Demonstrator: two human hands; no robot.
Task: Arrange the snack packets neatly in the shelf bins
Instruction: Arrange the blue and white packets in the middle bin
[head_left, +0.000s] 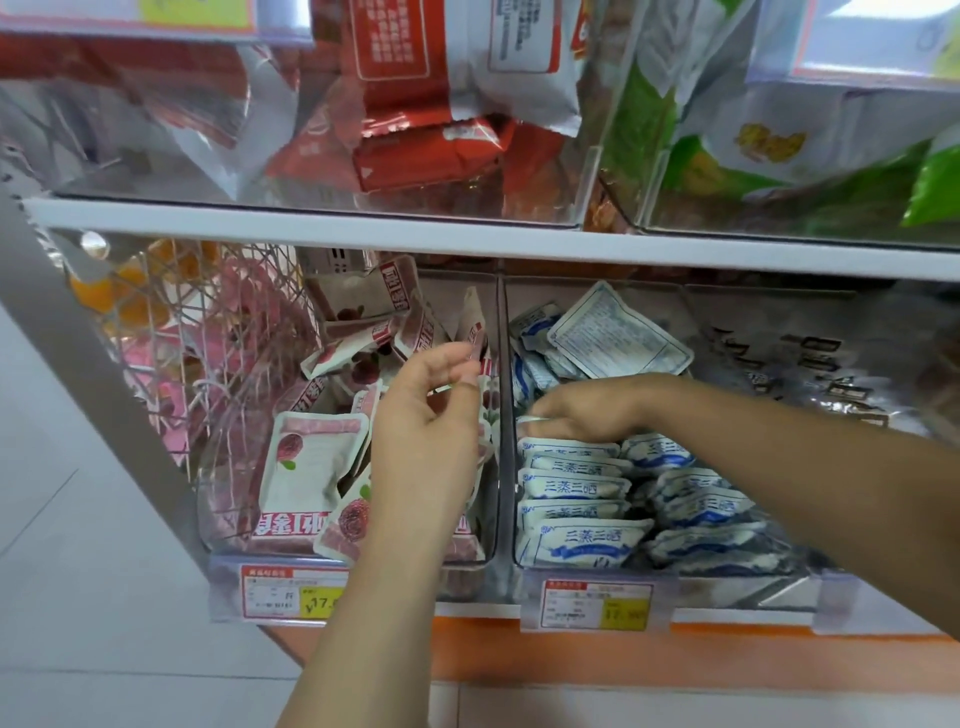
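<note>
A: Nearest first, what's up front?

B: Price tags (294, 592) on the bin fronts, then two clear bins. Right bin (506, 415) has blue-white packets (576, 540) stacked in fairly tidy rows at the front, but loose ones further back, one large packet (621, 332) lying label-side up on the pile.

A: And the left one?

B: Left bin (218, 519) is a jumble of pink rose packets (311, 462), tilted every way, some standing on edge at the back.

A: Hands?

B: Left hand (426, 431) hovers over the pink bin near the divider, fingers loosely curled w/ thumb and forefinger close, pinching what looks like the edge of a packet. Can't tell if it's really gripped. Right hand (582, 410) is down in the blue bin, mid-depth, fingers folded over a packet; looks like it's holding one, partly hidden tho.

A: How'll they handle?

B: Prob light, soft pouches w/ slick film, so they'll slide and flop. Best pinched by the flat sealed edges, or squared up several at once btwn palm and fingers.

A: Further back?

B: Wire basket (208, 332) to the left, upper shelf w/ red packs (415, 150) and green bags (727, 145).
</note>
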